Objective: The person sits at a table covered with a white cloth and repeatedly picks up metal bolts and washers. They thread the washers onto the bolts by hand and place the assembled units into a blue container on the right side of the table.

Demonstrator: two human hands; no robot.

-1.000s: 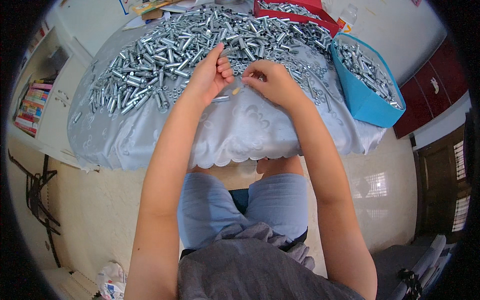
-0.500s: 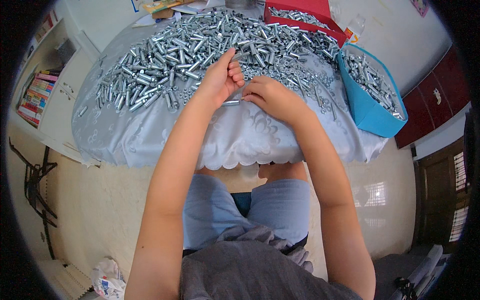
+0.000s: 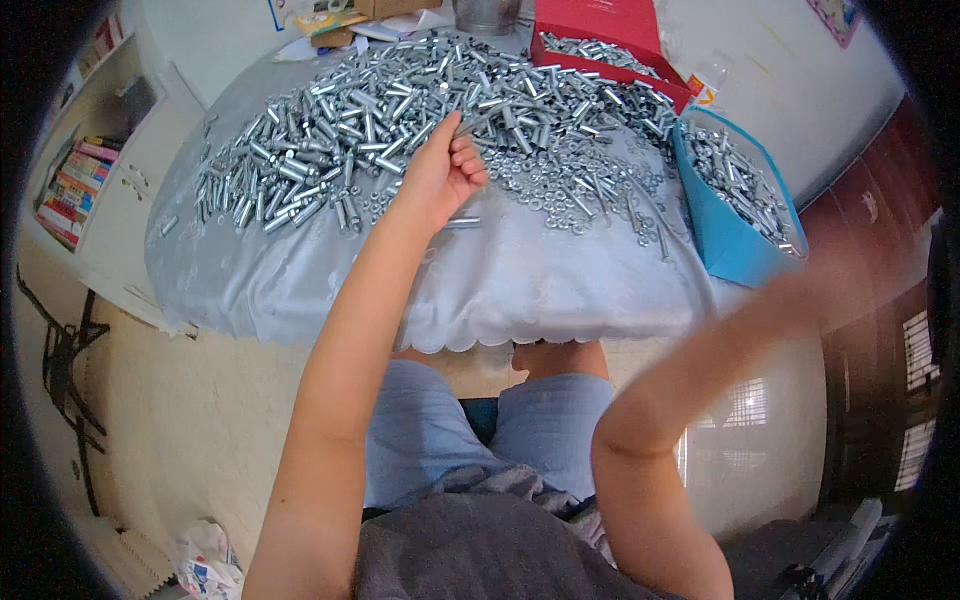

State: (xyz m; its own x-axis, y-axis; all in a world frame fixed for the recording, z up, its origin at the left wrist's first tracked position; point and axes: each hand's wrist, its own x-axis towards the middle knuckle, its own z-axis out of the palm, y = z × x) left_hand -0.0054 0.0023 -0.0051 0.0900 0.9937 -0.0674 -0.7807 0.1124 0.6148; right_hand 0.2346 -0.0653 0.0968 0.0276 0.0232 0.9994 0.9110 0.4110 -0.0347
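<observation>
My left hand is held above the near edge of a big heap of shiny metal sleeves, fingers curled closed with the thumb uppermost. Whatever it grips is hidden or blends into the metal behind it. Just beyond its wrist, a single metal sleeve lies on the cloth. Small nuts and washers are scattered to the right of this hand, with thin bolts among them. My right hand is out at the far right, past the blue fabric bin, and its fingers are smeared by motion.
A pale satin tablecloth covers the round table. Bolts fill the blue bin at the table's right edge. Behind it stand an open red box of metal parts and a clear bottle. A metal pot is at the back.
My right hand has left the cloth beside my left hand and swung far right, past the blue bin. My left hand stays nearly in place, still closed.
</observation>
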